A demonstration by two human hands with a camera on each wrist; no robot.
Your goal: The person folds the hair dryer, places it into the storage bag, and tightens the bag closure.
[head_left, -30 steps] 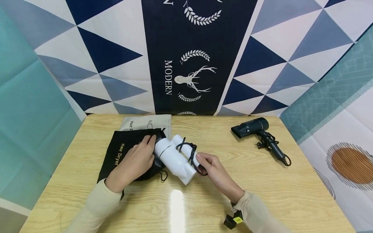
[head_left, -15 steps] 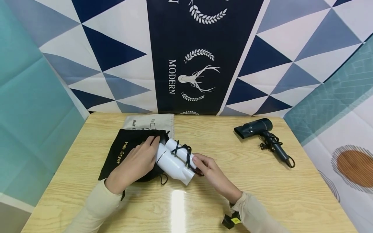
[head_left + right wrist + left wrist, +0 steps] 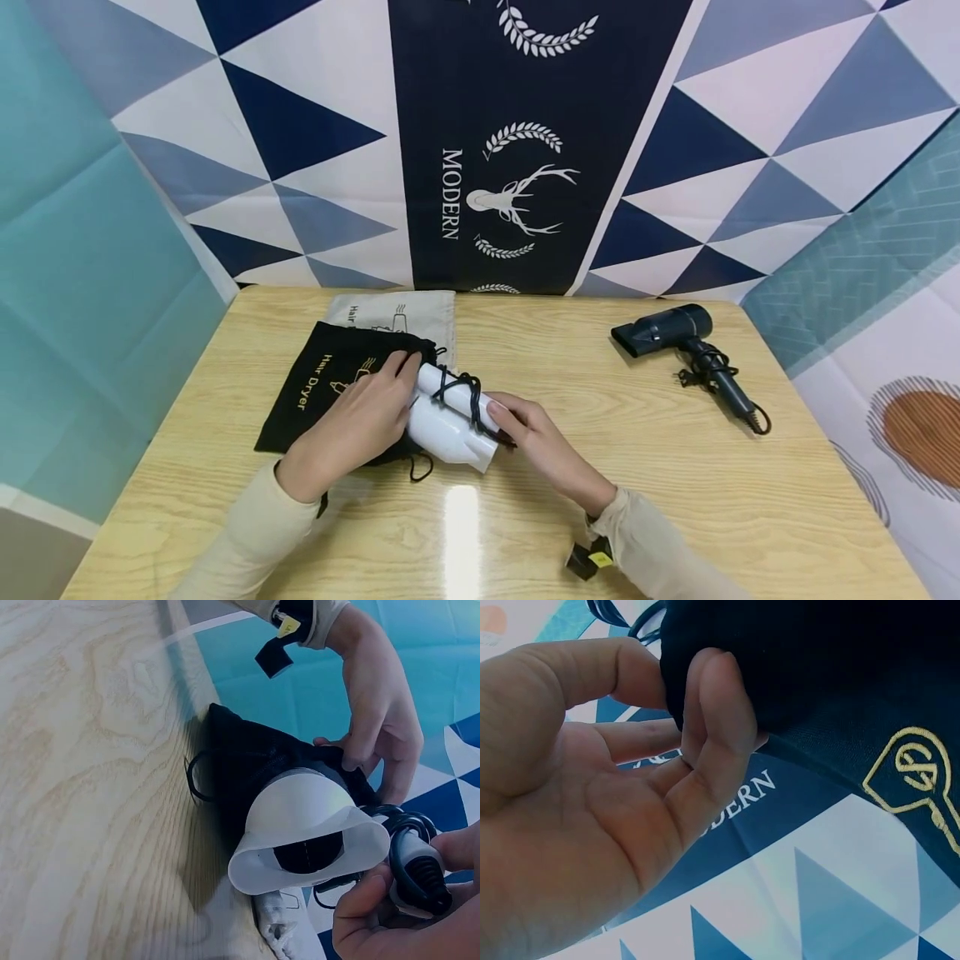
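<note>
A white hair dryer (image 3: 444,432) with its handle folded along the barrel lies part way inside a black drawstring bag (image 3: 330,358) printed "Hair Dryer". Its wide nozzle (image 3: 309,851) points out of the bag's mouth, and black cord (image 3: 468,392) winds round the handle. My right hand (image 3: 551,450) grips the handle's end, thumb on top. My left hand (image 3: 356,429) pinches the mouth of the bag; the left wrist view shows the thumb and fingers (image 3: 724,712) on the black cloth. The far end of the dryer is hidden in the bag.
A black hair dryer (image 3: 663,329) with its cord wrapped round the handle lies at the back right of the wooden table (image 3: 562,358). Under the black bag's far side lies a light grey bag (image 3: 427,312). A patterned cloth wall (image 3: 322,150) stands behind the table.
The white hair dryer has slid left, deeper into the black bag, and its handle has rolled more to the top. My right hand follows it; my left hand stays at the bag's mouth.
</note>
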